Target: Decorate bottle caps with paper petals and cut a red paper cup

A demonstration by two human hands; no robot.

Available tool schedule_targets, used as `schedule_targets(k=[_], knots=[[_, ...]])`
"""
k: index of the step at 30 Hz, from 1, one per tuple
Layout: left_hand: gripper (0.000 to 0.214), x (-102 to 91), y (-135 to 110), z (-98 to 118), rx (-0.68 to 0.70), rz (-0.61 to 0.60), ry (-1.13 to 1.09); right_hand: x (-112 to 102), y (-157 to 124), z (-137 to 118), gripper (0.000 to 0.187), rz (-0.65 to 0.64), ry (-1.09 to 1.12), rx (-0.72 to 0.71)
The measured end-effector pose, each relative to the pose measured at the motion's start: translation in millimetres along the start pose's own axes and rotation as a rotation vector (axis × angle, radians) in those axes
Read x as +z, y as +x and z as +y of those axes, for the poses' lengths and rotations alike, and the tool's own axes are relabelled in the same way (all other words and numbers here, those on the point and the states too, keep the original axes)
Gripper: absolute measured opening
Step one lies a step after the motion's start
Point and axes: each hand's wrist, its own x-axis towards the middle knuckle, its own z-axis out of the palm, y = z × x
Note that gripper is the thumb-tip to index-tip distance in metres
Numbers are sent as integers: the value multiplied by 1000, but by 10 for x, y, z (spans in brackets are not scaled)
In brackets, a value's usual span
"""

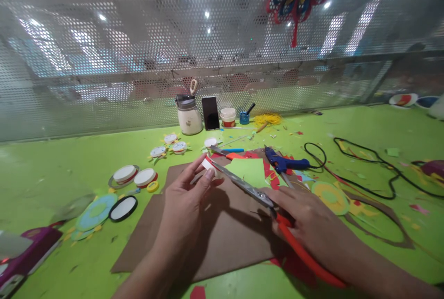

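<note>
Honestly, the far left worries me least: a purple device (36, 253) sits near the blue paper cutout (95, 216) and black-rimmed disc (123, 208), and a careless left elbow might knock those about. Next comes the left hand (189, 192), thumb and fingers pinching a small red-and-white piece (208, 164) up over the brown cardboard (222, 239). That's the sketchy bit imo. The grip's tiny, so the piece could twist or pop out if pushed, and the scissors (260, 194) have their tip right at its red edge, close to the thumb. One slip and it's a nick. Just beyond the blades lies a blue glue gun (280, 161); can't tell if it's hot, but a stray knuckle might find out. The right hand (305, 213) is wrapped around the orange handles, and reaching further could snag the black cord (373, 186) and drag the gun along.
</note>
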Motion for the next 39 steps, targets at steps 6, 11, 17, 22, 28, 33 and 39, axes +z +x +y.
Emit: schedule_targets(k=[6, 11, 17, 22, 28, 33, 39], knots=[[58, 13, -21, -22, 10, 12, -9, -2, -9, -15, 48, -1, -5, 22], [68, -126, 129, -56, -27, -57, -8, 11, -30, -16, 49, -12, 22, 23], [62, -132, 127, -67, -43, -42, -59, 39, -38, 6, 50, 20, -21, 5], [54, -118, 94, -3, -61, -63, -60, -2, -19, -15, 48, 30, -37, -22], [57, -120, 108, -18, -16, -80, -32, -22, -2, -29, 48, 33, -13, -8], [59, -119, 113, -65, 28, -77, 15, -31, 30, -25, 47, -3, 14, -2], [58, -107, 96, -66, -24, -68, 19, -38, 23, -23, 47, -34, 10, 26]])
